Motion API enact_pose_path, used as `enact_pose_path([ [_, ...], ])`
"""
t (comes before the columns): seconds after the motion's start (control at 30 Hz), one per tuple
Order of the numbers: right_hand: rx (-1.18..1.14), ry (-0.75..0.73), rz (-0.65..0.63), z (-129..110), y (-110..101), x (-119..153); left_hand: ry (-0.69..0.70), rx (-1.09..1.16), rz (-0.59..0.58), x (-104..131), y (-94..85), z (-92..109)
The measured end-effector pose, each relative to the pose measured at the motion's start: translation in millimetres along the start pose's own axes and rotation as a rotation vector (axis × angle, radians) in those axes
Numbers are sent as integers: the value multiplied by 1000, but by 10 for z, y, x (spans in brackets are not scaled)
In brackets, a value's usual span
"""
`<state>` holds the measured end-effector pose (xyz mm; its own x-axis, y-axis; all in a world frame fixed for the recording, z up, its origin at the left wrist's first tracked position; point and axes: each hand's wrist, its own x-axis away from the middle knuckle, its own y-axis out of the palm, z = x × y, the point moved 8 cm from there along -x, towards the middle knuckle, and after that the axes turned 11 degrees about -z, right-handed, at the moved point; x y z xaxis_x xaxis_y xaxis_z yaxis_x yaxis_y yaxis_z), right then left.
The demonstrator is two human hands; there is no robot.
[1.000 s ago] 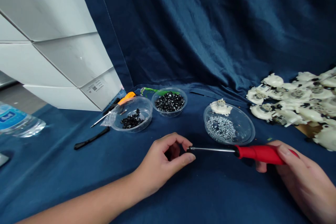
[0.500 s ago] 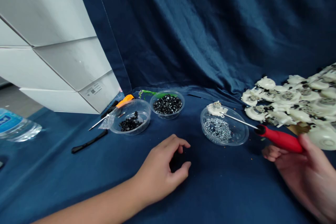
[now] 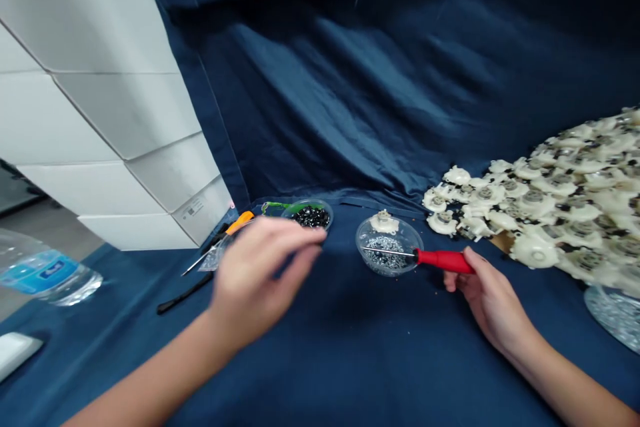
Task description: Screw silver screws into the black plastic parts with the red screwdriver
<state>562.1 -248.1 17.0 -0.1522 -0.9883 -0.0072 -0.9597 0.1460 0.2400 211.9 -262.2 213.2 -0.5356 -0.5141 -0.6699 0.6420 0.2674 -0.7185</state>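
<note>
My right hand [image 3: 487, 293] grips the handle of a red screwdriver [image 3: 445, 261], whose shaft points left over a clear bowl [image 3: 417, 240] of small silver screws [image 3: 383, 252]. A cream plastic part [image 3: 385, 221] rests at that bowl's back rim. My left hand [image 3: 265, 267] is raised in front of two other bowls, its thumb and forefinger drawn near each other; blur hides whether anything is between the tips. Behind it, small black parts [image 3: 311, 215] fill a clear bowl. The other bowl is mostly covered by my left hand.
Many cream plastic parts [image 3: 537, 247] are heaped at the right, near a container of clear pieces [image 3: 615, 313]. White boxes [image 3: 145, 113] are stacked at the left, with a water bottle [image 3: 50, 273], an orange-handled tool [image 3: 240, 221] and a black strip [image 3: 183, 298] nearby.
The view has shifted, showing more of the right-hand heap. My left hand has moved left and up, its fingertips closer together. The screwdriver tip has left the cream part and is over the screws.
</note>
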Motion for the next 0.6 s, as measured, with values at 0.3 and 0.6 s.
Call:
enact_pose_path([
  [0.3, -27, -18, -15, 33, -3, -23, -311, 115, -133, -470, -88, -975],
  [0.6, -60, 14, -13, 83, -56, -37, -643, 26, -733, 284, 171, -1800],
])
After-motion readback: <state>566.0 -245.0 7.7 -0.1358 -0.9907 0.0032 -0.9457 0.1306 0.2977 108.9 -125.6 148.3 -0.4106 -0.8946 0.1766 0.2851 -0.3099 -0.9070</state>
